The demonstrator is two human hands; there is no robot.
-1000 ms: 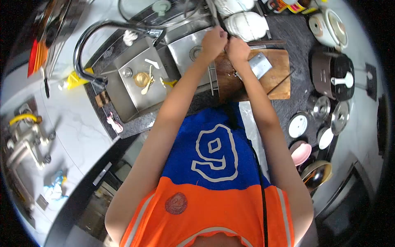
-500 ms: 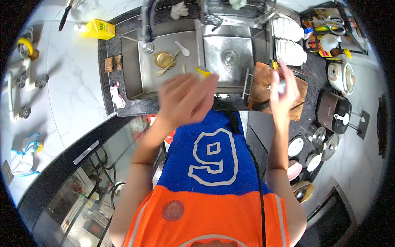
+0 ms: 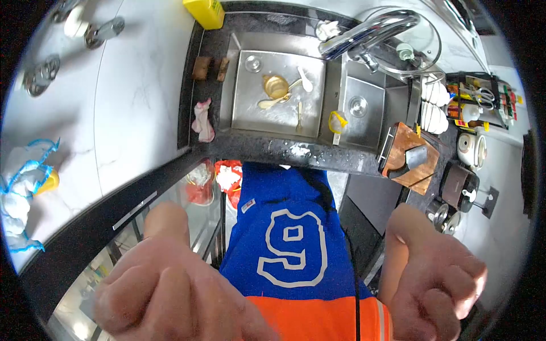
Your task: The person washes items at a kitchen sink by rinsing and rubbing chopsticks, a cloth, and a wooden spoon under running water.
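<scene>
Both hands are raised close to the camera, low in the view, in front of the blue and orange jersey. My left hand (image 3: 165,284) is at the lower left, its fingers curled into a fist with the thumb extended. My right hand (image 3: 438,278) mirrors it at the lower right, also curled with its thumb out. Nothing shows in either hand. Beyond my right hand, a cleaver (image 3: 416,156) lies on a wooden cutting board (image 3: 429,145). A yellow-rimmed item (image 3: 338,121) sits on the sink divider.
In the left sink basin (image 3: 250,108) lie a gold-coloured bowl (image 3: 276,86), a white spoon (image 3: 305,79) and other utensils. A chrome faucet (image 3: 375,31) arches over the sink. White dishes (image 3: 434,105) stand at right, beside a rack (image 3: 480,99) and a rice cooker (image 3: 472,150).
My left hand has come back from the sink's front edge towards the camera. My right hand has left the cutting board, uncovering the cleaver. The view has shifted too.
</scene>
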